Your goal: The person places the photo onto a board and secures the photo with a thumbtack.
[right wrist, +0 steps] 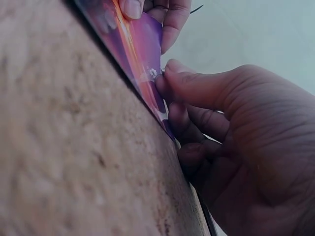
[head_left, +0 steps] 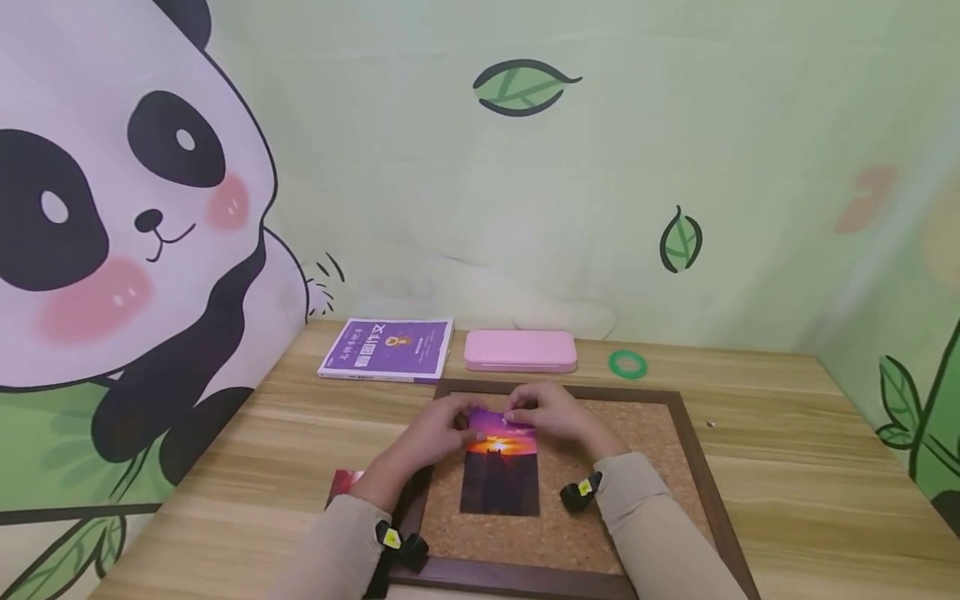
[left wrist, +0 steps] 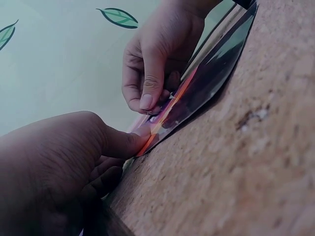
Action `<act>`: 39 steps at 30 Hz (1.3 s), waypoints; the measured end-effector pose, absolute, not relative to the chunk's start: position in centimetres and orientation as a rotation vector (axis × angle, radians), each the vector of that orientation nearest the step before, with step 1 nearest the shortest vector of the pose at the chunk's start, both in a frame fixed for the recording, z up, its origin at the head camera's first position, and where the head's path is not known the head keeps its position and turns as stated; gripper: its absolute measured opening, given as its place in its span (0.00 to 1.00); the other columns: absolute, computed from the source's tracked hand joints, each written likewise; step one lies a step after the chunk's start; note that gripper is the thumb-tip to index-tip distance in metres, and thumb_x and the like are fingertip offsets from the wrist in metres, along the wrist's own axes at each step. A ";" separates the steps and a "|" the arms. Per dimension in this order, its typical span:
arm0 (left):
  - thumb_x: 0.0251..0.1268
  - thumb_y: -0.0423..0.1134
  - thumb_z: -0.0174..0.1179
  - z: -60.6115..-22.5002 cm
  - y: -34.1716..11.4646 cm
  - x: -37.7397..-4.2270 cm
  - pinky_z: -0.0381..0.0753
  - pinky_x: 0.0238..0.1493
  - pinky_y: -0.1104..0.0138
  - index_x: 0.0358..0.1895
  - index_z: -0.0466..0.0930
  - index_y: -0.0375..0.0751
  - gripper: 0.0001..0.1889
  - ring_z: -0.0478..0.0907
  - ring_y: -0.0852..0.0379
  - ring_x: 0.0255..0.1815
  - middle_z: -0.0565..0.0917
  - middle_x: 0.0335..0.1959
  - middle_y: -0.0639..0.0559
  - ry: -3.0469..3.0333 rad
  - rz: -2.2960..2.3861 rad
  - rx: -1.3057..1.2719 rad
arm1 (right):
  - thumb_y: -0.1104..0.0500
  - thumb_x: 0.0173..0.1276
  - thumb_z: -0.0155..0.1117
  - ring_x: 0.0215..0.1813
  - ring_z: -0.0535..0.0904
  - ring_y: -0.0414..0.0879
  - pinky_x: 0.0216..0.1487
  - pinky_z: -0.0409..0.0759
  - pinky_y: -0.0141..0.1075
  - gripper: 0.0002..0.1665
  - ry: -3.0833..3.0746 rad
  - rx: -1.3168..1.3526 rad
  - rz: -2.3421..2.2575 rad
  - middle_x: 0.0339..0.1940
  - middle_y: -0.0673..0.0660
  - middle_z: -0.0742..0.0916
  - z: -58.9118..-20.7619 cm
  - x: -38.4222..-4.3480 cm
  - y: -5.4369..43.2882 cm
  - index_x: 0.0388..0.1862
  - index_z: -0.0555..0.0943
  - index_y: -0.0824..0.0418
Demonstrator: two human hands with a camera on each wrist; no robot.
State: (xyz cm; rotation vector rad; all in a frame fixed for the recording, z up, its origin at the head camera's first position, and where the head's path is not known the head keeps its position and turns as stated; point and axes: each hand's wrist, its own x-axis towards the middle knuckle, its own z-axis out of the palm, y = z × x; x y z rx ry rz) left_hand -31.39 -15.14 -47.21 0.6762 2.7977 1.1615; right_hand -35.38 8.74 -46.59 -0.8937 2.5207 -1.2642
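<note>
On the corkboard [head_left: 555, 537] toward ten o'clock, the sunset photo [head_left: 498, 483] seems placed but not yet fastened, the left hand [head_left: 438, 432] pinching its eleven-o'clock edge, the right hand [head_left: 553, 411] a tiny glinting piece [right wrist: 154, 73] near one o'clock, with the reddish picture [head_left: 347, 481] off-board apparently left.

I am watching the left hand [head_left: 435, 431] holding a sunset photo [head_left: 500, 471] against a framed corkboard [head_left: 558, 533], the right hand [head_left: 552, 411] pinching near the photo's top.
</note>
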 end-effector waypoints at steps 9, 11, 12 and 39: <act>0.62 0.39 0.71 -47.4 -15.2 -31.5 0.77 0.46 0.58 0.59 0.82 0.42 0.22 0.76 0.55 0.42 0.82 0.45 0.51 2.868 1.093 0.749 | 0.60 0.69 0.69 0.39 0.79 0.43 0.48 0.76 0.41 0.02 2.506 -0.952 -1.213 0.33 0.47 0.87 -46.7 -35.5 8.8 0.39 0.87 0.56; 0.62 0.40 0.71 -47.5 -15.3 -31.5 0.76 0.49 0.57 0.59 0.82 0.43 0.22 0.75 0.54 0.44 0.82 0.47 0.50 2.886 1.069 0.758 | 0.60 0.69 0.69 0.40 0.79 0.43 0.48 0.76 0.41 0.02 2.504 -0.950 -1.203 0.33 0.47 0.87 -46.7 -35.4 8.7 0.39 0.87 0.56; 0.62 0.40 0.71 -47.5 -15.4 -31.4 0.75 0.50 0.56 0.60 0.82 0.43 0.22 0.75 0.54 0.45 0.82 0.48 0.50 2.892 1.058 0.759 | 0.60 0.69 0.69 0.40 0.79 0.43 0.49 0.76 0.41 0.02 2.506 -0.945 -1.193 0.34 0.46 0.87 -46.6 -35.4 8.6 0.39 0.87 0.56; 0.58 0.37 0.71 -47.6 -15.3 -31.3 0.67 0.40 0.59 0.56 0.85 0.42 0.20 0.67 0.53 0.39 0.75 0.37 0.51 2.946 1.032 0.753 | 0.57 0.68 0.70 0.41 0.78 0.45 0.50 0.74 0.44 0.02 2.541 -0.731 -1.197 0.34 0.47 0.87 -46.6 -34.9 8.0 0.37 0.88 0.53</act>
